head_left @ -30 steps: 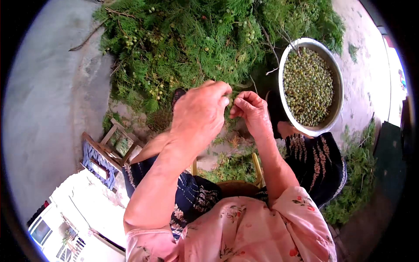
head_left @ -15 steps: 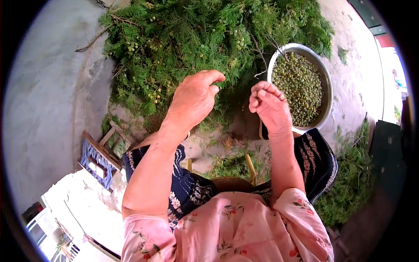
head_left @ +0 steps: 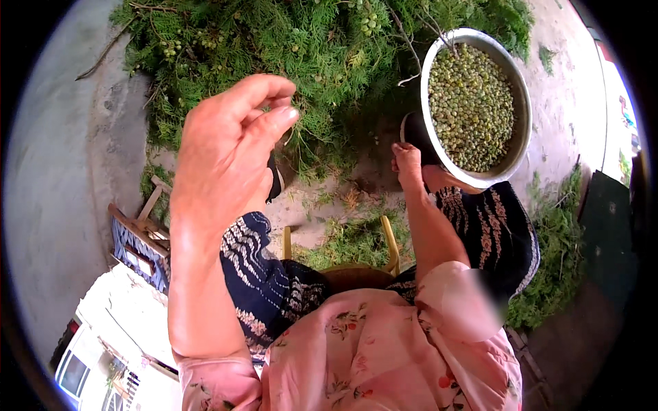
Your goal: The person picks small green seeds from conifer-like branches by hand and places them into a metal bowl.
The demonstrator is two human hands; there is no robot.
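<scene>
My left hand (head_left: 223, 154) is raised in front of the green branches, large in view. Its fingers are loosely curled, with a gap between index finger and thumb, and nothing shows in it. My right hand (head_left: 409, 164) is lower, just left of a metal basin, with its fingers folded in; what they hold, if anything, is hidden. The round basin (head_left: 526, 113) holds many small greenish, berry-like cones (head_left: 469, 109). Ahead lies a big heap of feathery evergreen branches (head_left: 322, 61), some bearing round green cones (head_left: 370, 24).
Bare twigs (head_left: 404, 41) stick out near the basin's left rim. A small wooden stool or frame (head_left: 140, 229) stands at the left. More cut greenery (head_left: 555, 253) lies at the right, beside a dark green panel (head_left: 606, 226). Yellowish seat legs (head_left: 391, 243) show below me.
My left hand has moved left and come nearer to the camera. My right hand has dropped lower, its fingers folded in. The view has shifted, so the basin appears higher.
</scene>
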